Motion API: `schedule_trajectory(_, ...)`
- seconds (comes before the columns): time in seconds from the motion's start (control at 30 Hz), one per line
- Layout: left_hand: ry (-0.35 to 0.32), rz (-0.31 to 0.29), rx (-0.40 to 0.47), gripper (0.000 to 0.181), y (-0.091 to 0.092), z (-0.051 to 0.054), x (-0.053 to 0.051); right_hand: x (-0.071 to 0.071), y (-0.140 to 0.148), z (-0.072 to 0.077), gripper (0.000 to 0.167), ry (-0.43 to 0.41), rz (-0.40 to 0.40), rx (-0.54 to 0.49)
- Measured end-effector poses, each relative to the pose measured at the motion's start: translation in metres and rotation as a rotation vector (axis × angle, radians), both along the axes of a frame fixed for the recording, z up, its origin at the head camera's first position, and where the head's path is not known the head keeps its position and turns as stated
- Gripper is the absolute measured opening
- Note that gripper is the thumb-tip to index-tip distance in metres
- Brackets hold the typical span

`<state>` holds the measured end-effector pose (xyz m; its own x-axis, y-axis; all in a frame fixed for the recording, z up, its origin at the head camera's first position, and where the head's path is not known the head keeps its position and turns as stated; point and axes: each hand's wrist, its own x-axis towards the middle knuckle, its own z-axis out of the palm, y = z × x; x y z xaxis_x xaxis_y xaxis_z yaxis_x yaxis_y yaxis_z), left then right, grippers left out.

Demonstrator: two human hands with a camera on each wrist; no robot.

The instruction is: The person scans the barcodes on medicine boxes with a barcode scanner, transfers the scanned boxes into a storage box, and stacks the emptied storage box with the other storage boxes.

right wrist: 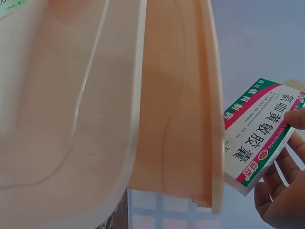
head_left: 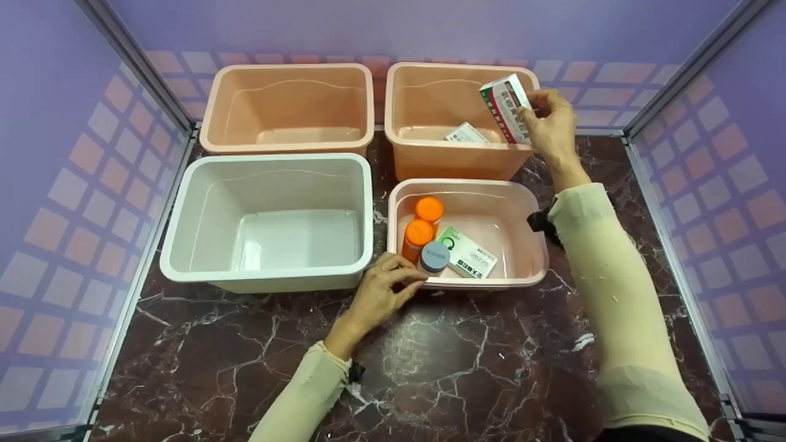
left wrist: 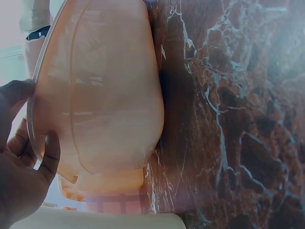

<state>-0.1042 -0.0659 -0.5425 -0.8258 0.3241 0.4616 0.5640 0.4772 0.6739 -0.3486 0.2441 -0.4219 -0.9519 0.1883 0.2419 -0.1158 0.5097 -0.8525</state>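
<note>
In the head view my right hand [head_left: 552,126] pinches a white medicine box [head_left: 507,109] with green and red bands, tilted over the right part of the orange bin [head_left: 463,66] at the back right. Another small white box [head_left: 466,133] lies inside that bin. My left hand [head_left: 384,285] grips the near left rim of the pale pink bin [head_left: 540,261], thumb outside the wall in the left wrist view. Within the pink bin stand two orange-capped bottles [head_left: 419,233] and a grey-capped bottle [head_left: 435,256], beside a green and white medicine box [head_left: 470,253].
A white bin [head_left: 267,279] stands at the front left, with a second orange bin [head_left: 287,147] behind it. All stand on a dark marbled table [head_left: 430,368]. Purple panels with checked squares [head_left: 73,190] enclose the table at the back and sides.
</note>
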Motion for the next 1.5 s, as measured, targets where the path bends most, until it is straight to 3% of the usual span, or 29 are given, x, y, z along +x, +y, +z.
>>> schedule_trajectory(0.33, -0.003, -0.010, 0.021, 0.013, -0.003, -0.005, 0.008, 0.001, -0.004, -0.020, 0.028, -0.050, 0.017, 0.118)
schedule_trajectory(0.53, -0.001, -0.016, 0.034, 0.012, -0.002, -0.007, 0.009, 0.000, -0.008, -0.028, 0.029, -0.073, 0.034, 0.137)
schedule_trajectory(0.97, 0.023, -0.015, 0.044, 0.012, 0.001, -0.009, 0.008, 0.005, -0.002, -0.034, 0.029, -0.070, 0.045, 0.170)
schedule_trajectory(1.27, 0.051, -0.016, 0.055, 0.013, 0.002, -0.011, 0.010, 0.009, -0.001, -0.036, 0.027, -0.041, 0.037, 0.125)
schedule_trajectory(1.5, 0.055, -0.014, 0.037, 0.012, 0.001, -0.010, 0.005, 0.011, -0.001, -0.030, 0.028, -0.043, 0.042, 0.096)
